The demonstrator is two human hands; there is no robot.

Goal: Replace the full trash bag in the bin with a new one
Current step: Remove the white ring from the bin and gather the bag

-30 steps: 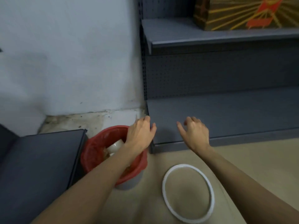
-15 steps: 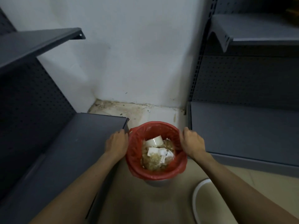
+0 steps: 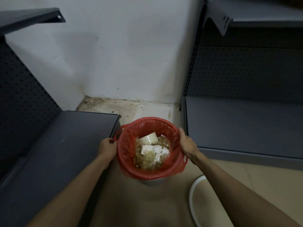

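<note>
A red trash bag (image 3: 129,153) lines a small grey bin (image 3: 150,182) on the floor between two shelf units. The bag holds a white cup (image 3: 148,138), crumpled paper and yellowish scraps. My left hand (image 3: 107,148) grips the bag's left handle loop at the rim. My right hand (image 3: 187,143) holds the bag's edge on the right side of the rim. The bag's skirt is folded down over the bin, so only the bin's bottom shows.
A white plastic ring (image 3: 192,199) lies on the floor at the lower right. Dark grey shelf bases stand close on the left (image 3: 65,145) and right (image 3: 242,125). A white wall (image 3: 127,54) with a stained floor strip lies behind the bin.
My view swung left and centred on the bin. Both hands moved from the right of the bin to its two sides and took hold of the bag's rim; the left handle loop now stands free.
</note>
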